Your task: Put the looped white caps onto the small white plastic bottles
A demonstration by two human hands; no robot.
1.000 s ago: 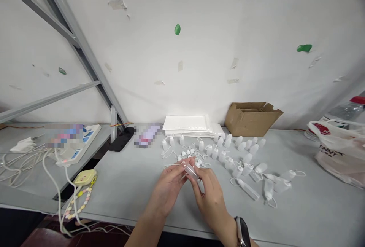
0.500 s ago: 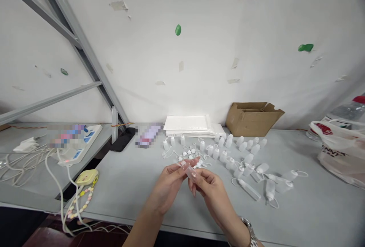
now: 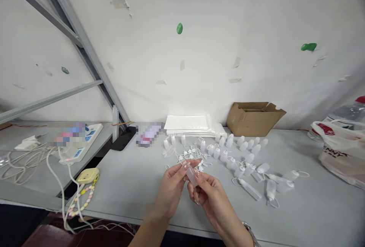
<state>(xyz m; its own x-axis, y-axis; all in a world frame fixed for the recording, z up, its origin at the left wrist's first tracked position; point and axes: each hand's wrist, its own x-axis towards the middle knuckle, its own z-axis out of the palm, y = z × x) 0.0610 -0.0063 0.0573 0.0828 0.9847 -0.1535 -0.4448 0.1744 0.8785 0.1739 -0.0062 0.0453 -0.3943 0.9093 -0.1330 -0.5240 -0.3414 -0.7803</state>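
Between my two hands is a small translucent plastic bottle, tilted, its upper end toward the left fingertips. My left hand pinches that upper end; whether a cap sits under the fingers is hidden. Around the bottle's body, my right hand is closed with the thumb along its side. Just beyond my fingertips lies a loose pile of small white caps with loop cords. To the right, several similar bottles with looped caps lie or stand on the grey table.
At the back are a stack of white sheets or packets and an open cardboard box. A white plastic bag stands far right. On the left are a black phone, a power strip, cables and a yellow case with beads.
The bottle has turned in my hands, so more of its body shows between them. My right fingers have curled further under it. The view has shifted slightly.
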